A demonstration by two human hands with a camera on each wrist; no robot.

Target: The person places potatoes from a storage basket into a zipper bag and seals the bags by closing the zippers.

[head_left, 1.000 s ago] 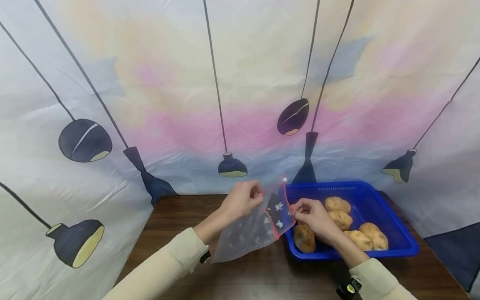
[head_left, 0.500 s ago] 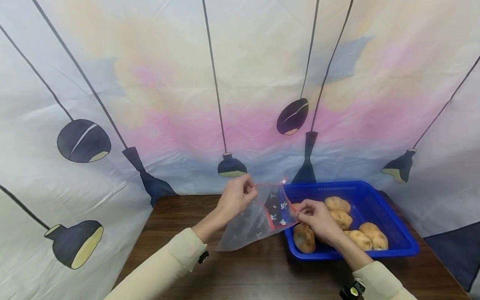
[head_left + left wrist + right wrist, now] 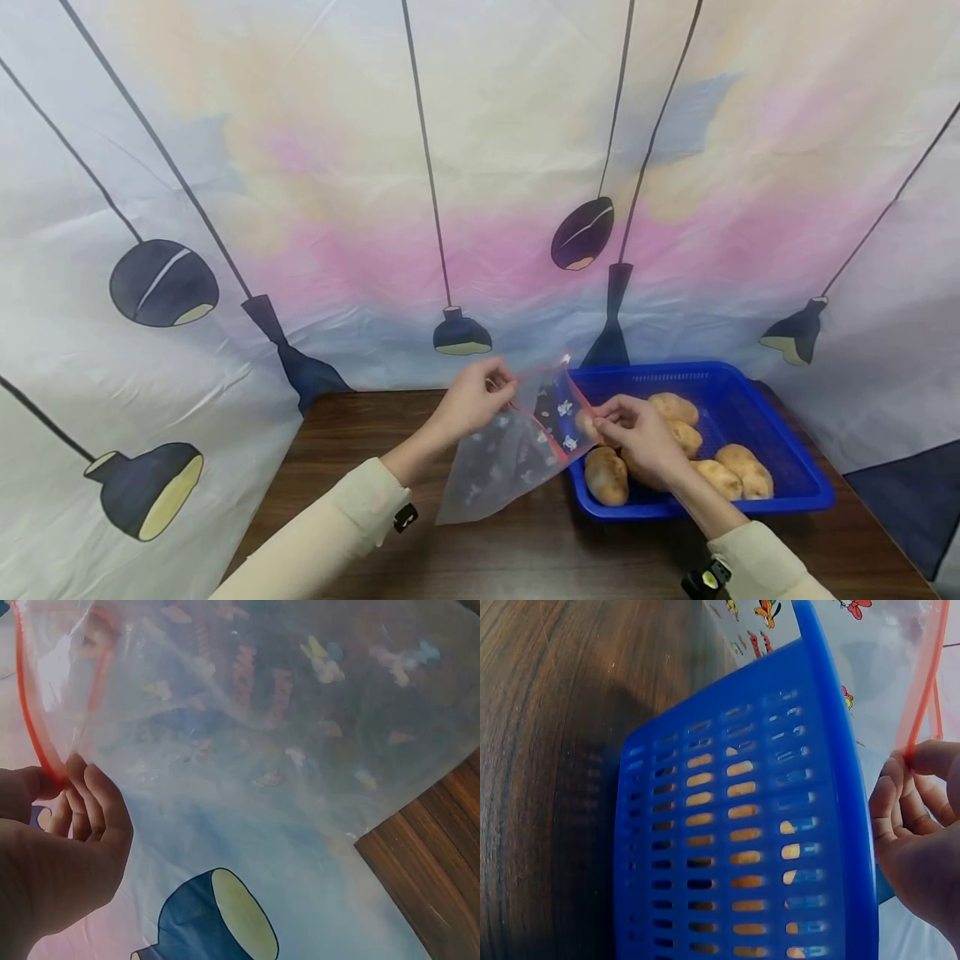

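A translucent plastic zip bag (image 3: 498,462) with red edging and small printed figures hangs between my hands, its mouth spread apart. My left hand (image 3: 474,398) pinches the red edge on the left side; the left wrist view shows thumb and fingertips on that red strip (image 3: 34,720). On the other side my right hand (image 3: 637,433) pinches the red rim, close over the left part of a blue plastic basket (image 3: 795,467). Several potatoes (image 3: 738,471) lie in the basket, some partly behind my right hand. One potato (image 3: 606,477) sits by the basket's near left corner.
Both hands work above a dark wooden table (image 3: 360,450). Behind it hangs a cloth backdrop (image 3: 517,167) printed with lamps. The basket's slotted wall (image 3: 727,825) rises beside my right hand in the right wrist view.
My left hand first moved up and left, pulling the bag's mouth wider, then came down slightly. The right hand has shifted slightly right, still holding the rim. The potatoes and basket have stayed in place.
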